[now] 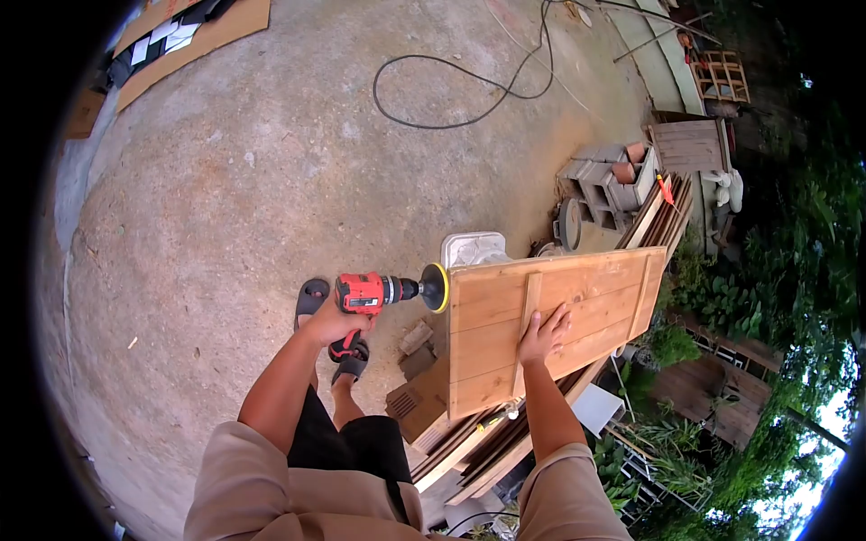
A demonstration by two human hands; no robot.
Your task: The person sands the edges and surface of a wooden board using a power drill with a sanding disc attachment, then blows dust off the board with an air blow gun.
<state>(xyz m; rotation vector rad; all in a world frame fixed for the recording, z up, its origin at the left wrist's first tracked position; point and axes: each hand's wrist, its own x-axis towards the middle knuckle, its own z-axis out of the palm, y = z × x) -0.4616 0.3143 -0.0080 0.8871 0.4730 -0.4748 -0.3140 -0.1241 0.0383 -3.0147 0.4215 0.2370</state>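
A red and black cordless drill (359, 293) is gripped by its handle in my left hand (332, 323), with the fingers wrapped round it. In its chuck sits a round black sanding pad (434, 288) with a yellow rim. The pad stands upright at the near left end of a wooden panel (487, 311) and seems to touch its edge. This panel is made of planks with two cross battens (530, 302) on its upper face. My right hand (544, 335) lies flat on the panel beside one batten, fingers spread.
Long planks (483, 455) are stacked beneath the panel. A whitish plastic stool (474, 246) stands behind its left end. Concrete blocks (600, 185) and a grinding-wheel-like disc (569, 224) lie beyond. A black cable (433, 126) loops over the concrete floor. Cardboard (194, 41) lies at upper left.
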